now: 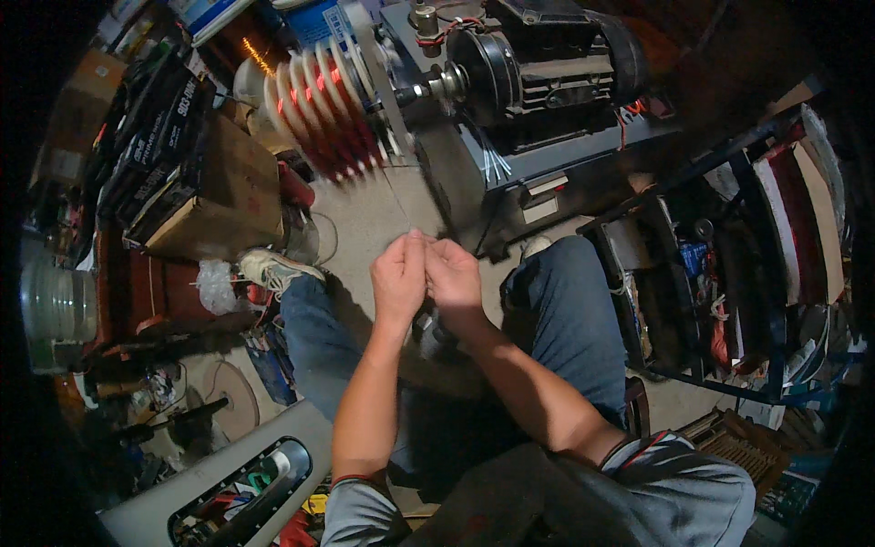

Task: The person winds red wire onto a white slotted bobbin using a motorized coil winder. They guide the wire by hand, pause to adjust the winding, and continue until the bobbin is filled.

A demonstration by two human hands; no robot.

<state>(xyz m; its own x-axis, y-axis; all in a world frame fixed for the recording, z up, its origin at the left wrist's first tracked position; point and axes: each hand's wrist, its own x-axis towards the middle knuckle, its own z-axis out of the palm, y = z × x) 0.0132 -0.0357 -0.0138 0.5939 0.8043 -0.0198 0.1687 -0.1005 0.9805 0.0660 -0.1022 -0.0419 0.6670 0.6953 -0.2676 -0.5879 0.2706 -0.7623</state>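
Observation:
My left hand [398, 272] and my right hand [454, 281] meet between my knees, fingertips pinched together on a thin wire [400, 202]. The wire runs up to a winding former [319, 109] with pale ribs and copper-red windings between them, somewhat blurred. A shaft joins the former to a black electric motor [538, 77] on a grey metal base [497, 169], which has a few pale strips lying on it.
Cardboard boxes [210, 196] and black cases stand at the left, near a glass jar [55, 305]. A dark metal rack [684, 365] with assorted items is at the right. A grey case [155, 510] with tools lies at the lower left. My legs flank my hands.

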